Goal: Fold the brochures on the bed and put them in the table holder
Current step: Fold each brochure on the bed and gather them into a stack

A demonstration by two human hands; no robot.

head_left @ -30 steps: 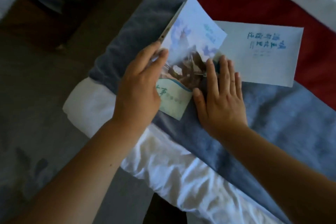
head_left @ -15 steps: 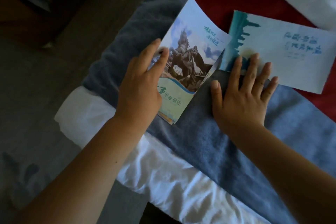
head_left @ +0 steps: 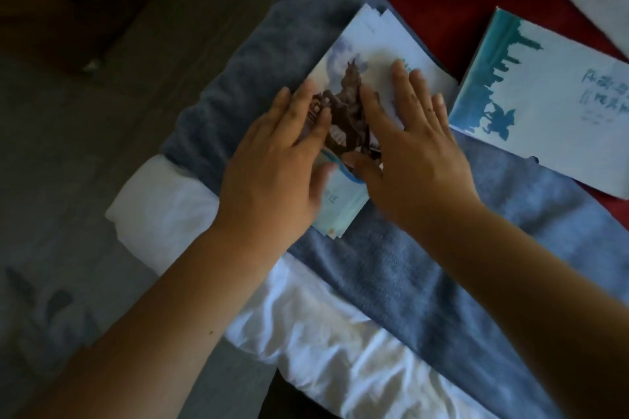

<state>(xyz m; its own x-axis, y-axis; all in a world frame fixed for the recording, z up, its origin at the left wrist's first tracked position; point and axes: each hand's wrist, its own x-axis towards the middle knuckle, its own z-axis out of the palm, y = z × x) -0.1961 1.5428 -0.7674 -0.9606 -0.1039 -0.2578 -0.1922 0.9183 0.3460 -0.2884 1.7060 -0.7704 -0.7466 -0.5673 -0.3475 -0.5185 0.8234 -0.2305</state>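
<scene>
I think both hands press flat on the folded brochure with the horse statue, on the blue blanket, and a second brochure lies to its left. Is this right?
Not entirely. The head view shows the second brochure lying to the right of the folded brochure, not to its left. The rest holds: the left hand and the right hand press flat on it, on the blue blanket.
</scene>
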